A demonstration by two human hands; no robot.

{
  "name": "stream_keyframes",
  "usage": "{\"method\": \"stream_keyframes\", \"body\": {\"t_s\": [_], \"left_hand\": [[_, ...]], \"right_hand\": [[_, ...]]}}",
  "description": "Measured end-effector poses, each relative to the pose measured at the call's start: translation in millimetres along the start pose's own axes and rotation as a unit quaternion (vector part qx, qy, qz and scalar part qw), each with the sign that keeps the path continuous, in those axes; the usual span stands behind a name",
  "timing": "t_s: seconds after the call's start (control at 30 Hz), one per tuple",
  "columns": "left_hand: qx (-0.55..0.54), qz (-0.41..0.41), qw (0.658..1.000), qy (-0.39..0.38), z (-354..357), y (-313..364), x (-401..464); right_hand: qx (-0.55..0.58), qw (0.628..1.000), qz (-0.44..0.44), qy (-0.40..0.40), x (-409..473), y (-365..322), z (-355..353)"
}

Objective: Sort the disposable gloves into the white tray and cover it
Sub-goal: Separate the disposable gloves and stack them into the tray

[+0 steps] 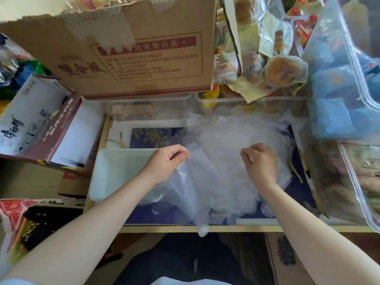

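A loose heap of thin clear disposable gloves (226, 145) covers the middle of the small table. The white tray (115, 171) lies to its left, near the table's front left corner, and looks empty. My left hand (166, 161) is at the tray's right edge, fingers pinched on one glove (195, 192) that hangs down past the table's front edge. My right hand (260, 161) rests on the heap with its fingers curled on the plastic. A flat clear lid (151, 137) lies just behind the tray.
A big cardboard box (131, 52) stands behind the table. Clear tubs of wrapped snacks (277, 68) crowd the back and right side. A white and maroon carton (41, 124) sits at the left. The table's front edge (246, 228) is close to my body.
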State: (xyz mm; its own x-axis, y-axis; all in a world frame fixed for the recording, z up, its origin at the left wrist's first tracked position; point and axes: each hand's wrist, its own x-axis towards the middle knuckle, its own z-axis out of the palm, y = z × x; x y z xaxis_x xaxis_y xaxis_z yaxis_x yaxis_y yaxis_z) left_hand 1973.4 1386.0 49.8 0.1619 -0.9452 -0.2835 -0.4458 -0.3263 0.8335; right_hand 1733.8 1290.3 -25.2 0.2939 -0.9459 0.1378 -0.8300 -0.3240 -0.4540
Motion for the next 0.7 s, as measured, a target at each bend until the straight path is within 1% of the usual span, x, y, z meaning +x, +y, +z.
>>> {"method": "stream_keyframes", "body": {"t_s": [0.07, 0.13, 0.17, 0.27, 0.33, 0.4, 0.43, 0.47, 0.5, 0.53, 0.6, 0.63, 0.67, 0.7], "left_hand": [[-0.008, 0.037, 0.999, -0.017, 2, 7, 5], [-0.011, 0.081, 0.996, -0.027, 3, 14, 11], [-0.012, 0.088, 0.996, -0.025, 3, 17, 13], [-0.026, 0.084, 0.996, -0.007, -3, 25, 19], [-0.045, 0.092, 0.995, -0.011, -8, 30, 21], [-0.087, 0.097, 0.991, -0.025, -11, 34, 21], [-0.102, 0.098, 0.989, -0.032, -12, 35, 20], [-0.106, 0.101, 0.989, -0.037, -13, 36, 19], [-0.106, 0.103, 0.988, -0.041, -15, 37, 18], [-0.103, 0.107, 0.988, -0.043, -16, 37, 17], [-0.097, 0.111, 0.988, -0.05, -20, 36, 15], [-0.1, 0.11, 0.987, -0.054, -22, 36, 14], [-0.105, 0.109, 0.987, -0.06, -24, 35, 13], [-0.11, 0.109, 0.986, -0.063, -25, 35, 11]], "right_hand": [[0.06, 0.996, -0.041, 0.049, -2, -15, -14], [0.091, 0.989, -0.09, 0.07, -6, -27, -28], [0.104, 0.986, -0.105, 0.074, -8, -32, -35], [0.166, 0.978, -0.098, 0.081, -16, -42, -53], [0.174, 0.976, -0.097, 0.088, -19, -44, -59], [0.18, 0.976, -0.093, 0.08, -19, -46, -64], [0.196, 0.975, -0.071, 0.071, -18, -49, -66], [0.239, 0.969, -0.024, 0.058, -18, -54, -69], [0.306, 0.95, 0.044, 0.044, -17, -60, -72], [0.377, 0.918, 0.119, 0.033, -15, -66, -76], [0.464, 0.855, 0.233, -0.006, -4, -68, -80], [0.487, 0.832, 0.262, -0.038, 1, -65, -81], [0.502, 0.819, 0.268, -0.067, 6, -64, -83], [0.514, 0.815, 0.254, -0.086, 9, -65, -84]]}}
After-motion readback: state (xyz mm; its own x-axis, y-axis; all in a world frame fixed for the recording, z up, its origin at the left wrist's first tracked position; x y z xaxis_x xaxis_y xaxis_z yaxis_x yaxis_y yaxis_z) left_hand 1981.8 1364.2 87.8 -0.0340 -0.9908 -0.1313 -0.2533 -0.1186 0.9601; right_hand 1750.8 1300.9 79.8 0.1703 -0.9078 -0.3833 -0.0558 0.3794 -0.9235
